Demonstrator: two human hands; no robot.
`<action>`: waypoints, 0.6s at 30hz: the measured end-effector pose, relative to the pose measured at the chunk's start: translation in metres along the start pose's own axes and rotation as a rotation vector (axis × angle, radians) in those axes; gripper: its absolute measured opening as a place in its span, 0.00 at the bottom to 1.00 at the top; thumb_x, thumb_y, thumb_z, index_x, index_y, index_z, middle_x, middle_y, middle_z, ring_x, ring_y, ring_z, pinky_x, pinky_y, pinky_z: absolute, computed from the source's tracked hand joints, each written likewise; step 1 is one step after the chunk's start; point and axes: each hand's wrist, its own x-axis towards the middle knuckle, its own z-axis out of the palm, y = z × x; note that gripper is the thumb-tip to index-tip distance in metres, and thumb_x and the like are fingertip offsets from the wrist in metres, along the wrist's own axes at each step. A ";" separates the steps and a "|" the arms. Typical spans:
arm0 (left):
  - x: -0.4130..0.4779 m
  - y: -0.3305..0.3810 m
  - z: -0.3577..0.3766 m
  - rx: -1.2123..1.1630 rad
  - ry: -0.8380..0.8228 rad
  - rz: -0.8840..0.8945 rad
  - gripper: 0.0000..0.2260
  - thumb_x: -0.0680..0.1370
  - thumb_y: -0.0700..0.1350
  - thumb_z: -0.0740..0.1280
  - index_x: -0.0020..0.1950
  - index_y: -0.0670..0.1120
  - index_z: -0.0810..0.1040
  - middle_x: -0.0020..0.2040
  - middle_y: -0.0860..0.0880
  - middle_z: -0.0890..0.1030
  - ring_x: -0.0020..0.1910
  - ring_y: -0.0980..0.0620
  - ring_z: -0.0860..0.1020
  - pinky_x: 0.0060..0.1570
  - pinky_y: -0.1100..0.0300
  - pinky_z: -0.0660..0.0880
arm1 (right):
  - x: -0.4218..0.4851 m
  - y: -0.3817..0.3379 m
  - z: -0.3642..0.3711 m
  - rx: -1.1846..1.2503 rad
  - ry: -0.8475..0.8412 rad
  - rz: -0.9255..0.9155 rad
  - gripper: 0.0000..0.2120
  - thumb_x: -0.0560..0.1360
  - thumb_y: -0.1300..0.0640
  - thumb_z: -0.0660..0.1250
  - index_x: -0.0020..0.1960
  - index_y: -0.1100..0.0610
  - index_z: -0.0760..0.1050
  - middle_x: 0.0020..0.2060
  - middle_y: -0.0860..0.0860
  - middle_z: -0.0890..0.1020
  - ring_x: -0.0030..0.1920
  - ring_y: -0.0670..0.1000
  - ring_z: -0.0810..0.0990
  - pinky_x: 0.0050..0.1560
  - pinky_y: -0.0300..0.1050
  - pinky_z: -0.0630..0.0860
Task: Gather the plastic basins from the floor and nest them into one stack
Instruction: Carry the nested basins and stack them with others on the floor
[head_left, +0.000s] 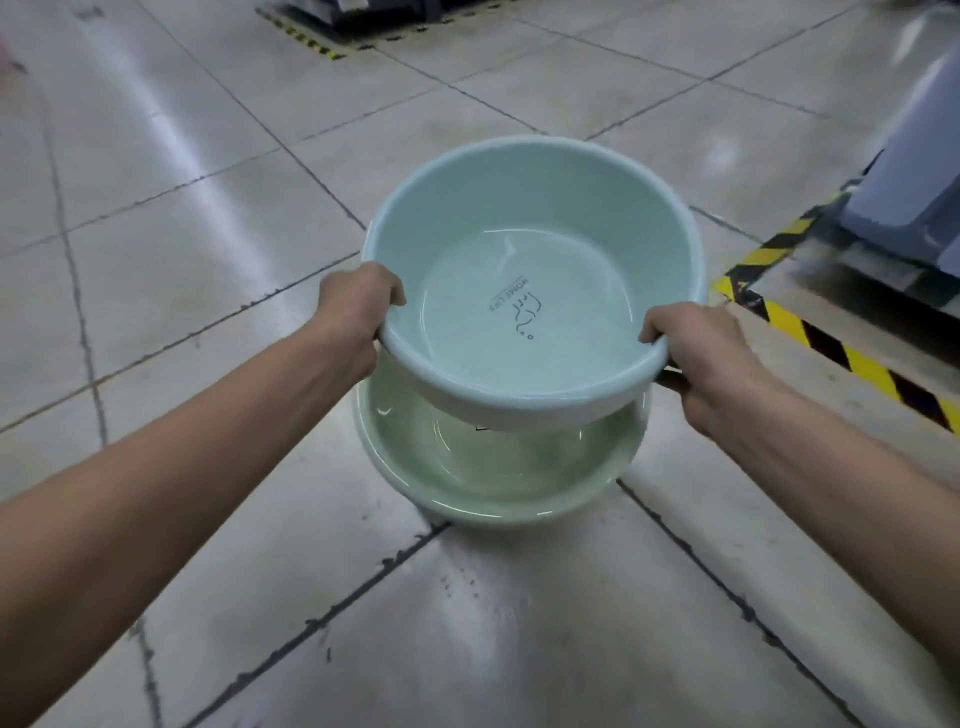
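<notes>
A pale blue plastic basin (535, 218) with a small printed logo on its bottom hangs in the air at the middle of the view. My left hand (353, 312) grips its left rim, thumb over the edge. My right hand (701, 353) grips the right rim the same way. Right beneath it a pale green basin (498, 478) sits upright on the tiled floor, its far half hidden by the blue basin. The two basins look apart, the blue one slightly above the green one.
Grey floor tiles (208, 208) with dark joints spread all around. Yellow-black hazard tape (841, 353) marks a zone at the right, where a grey-blue machine base (914, 208) stands. More hazard tape (306, 36) and equipment lie at the far top.
</notes>
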 end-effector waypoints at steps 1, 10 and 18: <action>0.002 -0.009 -0.011 0.020 0.002 -0.023 0.07 0.67 0.33 0.64 0.43 0.40 0.75 0.38 0.44 0.75 0.34 0.46 0.73 0.34 0.58 0.71 | -0.003 0.006 0.009 -0.022 0.003 0.005 0.10 0.65 0.66 0.65 0.46 0.60 0.75 0.40 0.54 0.78 0.37 0.53 0.74 0.40 0.47 0.72; 0.017 -0.072 -0.023 0.165 -0.086 -0.128 0.06 0.69 0.34 0.64 0.44 0.40 0.75 0.36 0.46 0.74 0.32 0.48 0.71 0.31 0.61 0.66 | -0.001 0.061 0.021 -0.193 0.058 0.065 0.07 0.62 0.61 0.67 0.40 0.57 0.76 0.42 0.55 0.79 0.38 0.53 0.73 0.35 0.43 0.68; 0.026 -0.096 -0.018 0.181 -0.141 -0.082 0.10 0.66 0.34 0.63 0.45 0.42 0.76 0.41 0.44 0.77 0.36 0.46 0.73 0.32 0.61 0.68 | 0.001 0.084 0.021 -0.183 0.075 0.024 0.13 0.60 0.57 0.67 0.45 0.54 0.78 0.61 0.57 0.77 0.46 0.54 0.81 0.40 0.44 0.73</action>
